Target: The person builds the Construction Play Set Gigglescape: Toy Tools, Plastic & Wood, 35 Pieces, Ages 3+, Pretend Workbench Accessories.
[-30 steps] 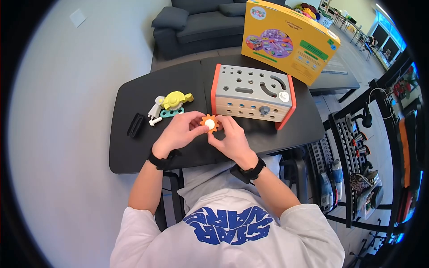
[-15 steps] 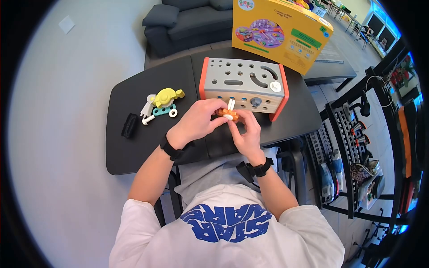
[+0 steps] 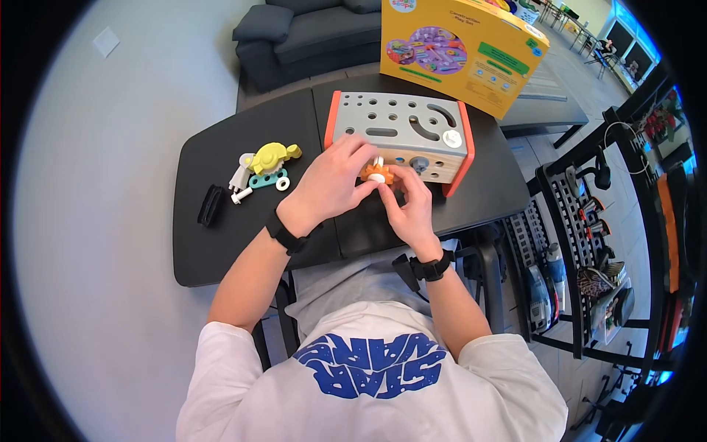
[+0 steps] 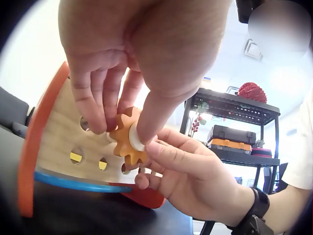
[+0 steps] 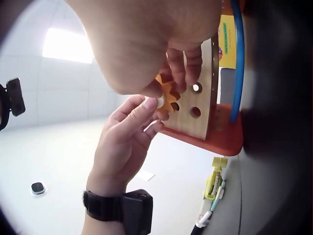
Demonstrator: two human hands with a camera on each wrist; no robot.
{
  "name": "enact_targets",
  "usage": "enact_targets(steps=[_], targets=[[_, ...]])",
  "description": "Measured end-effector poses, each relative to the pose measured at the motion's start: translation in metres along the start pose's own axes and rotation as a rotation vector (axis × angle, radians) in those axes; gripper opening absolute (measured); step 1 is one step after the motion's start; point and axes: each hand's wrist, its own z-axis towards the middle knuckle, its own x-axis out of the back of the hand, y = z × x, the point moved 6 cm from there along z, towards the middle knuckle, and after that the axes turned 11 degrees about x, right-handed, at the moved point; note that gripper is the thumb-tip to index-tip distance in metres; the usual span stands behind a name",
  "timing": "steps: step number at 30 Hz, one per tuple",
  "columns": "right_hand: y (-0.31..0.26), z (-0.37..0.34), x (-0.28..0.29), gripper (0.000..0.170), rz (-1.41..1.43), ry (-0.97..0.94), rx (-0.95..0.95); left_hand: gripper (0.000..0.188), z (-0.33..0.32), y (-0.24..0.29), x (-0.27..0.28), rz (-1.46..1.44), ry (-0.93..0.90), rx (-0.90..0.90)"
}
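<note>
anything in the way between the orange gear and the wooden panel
No loose piece shows between the orange gear and the wooden panel. Only fingers of the left hand and right hand, around the gear, reach toward it. The gray knob is off to the right.

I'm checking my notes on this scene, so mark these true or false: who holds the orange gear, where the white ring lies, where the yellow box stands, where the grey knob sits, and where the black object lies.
1. The left hand and right hand both hold the orange gear. True.
2. The white ring lies on top of the workbench. False: it lies on the table, beside the teal strip.
3. The yellow box stands behind the workbench. True.
4. The grey knob is on the workbench's grey top. False: it is on the wooden front.
5. The black object lies on the table. True.
</note>
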Motion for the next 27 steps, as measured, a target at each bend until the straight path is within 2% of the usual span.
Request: enact_targets(steps=[4,8,10,13,16,18,21,22,23,24,26,27], targets=[[0.002,0.004,0.001,0.031,-0.033,-0.029,-0.004,0.057,0.015,0.007,0.002,0.072,0.016,-0.168],[0.008,0.004,0.002,0.030,0.012,0.020,-0.034,0.067,0.029,0.002,-0.008,0.178,-0.041,-0.154],[0.010,0.004,0.004,0.033,-0.005,0.002,-0.048,0.072,0.033,-0.001,-0.017,0.218,-0.195,-0.043],[0.007,0.006,0.003,0.036,-0.044,-0.040,-0.049,0.075,0.038,-0.004,-0.022,0.258,-0.235,-0.001],[0.000,0.011,0.004,0.035,-0.050,-0.049,-0.050,0.073,0.040,-0.007,-0.023,0.240,-0.224,0.000],[-0.008,0.016,0.007,0.035,-0.147,-0.066,0.004,0.072,0.040,-0.008,-0.023,0.234,-0.240,0.007],[-0.031,0.031,0.017,0.034,-0.284,-0.142,-0.027,0.063,0.034,-0.015,-0.022,0.159,-0.217,0.018],[-0.028,0.033,0.019,0.034,-0.285,-0.141,-0.025,0.056,0.031,-0.014,-0.018,0.089,-0.134,-0.038],[-0.031,0.038,0.022,0.034,-0.353,-0.116,0.097,0.049,0.027,-0.014,-0.013,0.018,-0.052,-0.093],[-0.034,0.043,0.025,0.034,-0.420,-0.090,0.218,0.049,0.024,-0.019,-0.011,0.019,-0.053,-0.095],[-0.036,0.054,0.027,0.033,-0.504,-0.109,0.266,0.037,0.015,-0.023,0.015,-0.026,0.152,-0.096],[-0.038,0.060,0.026,0.033,-0.587,-0.131,0.315,0.037,0.011,-0.032,0.021,-0.021,0.150,-0.091]])
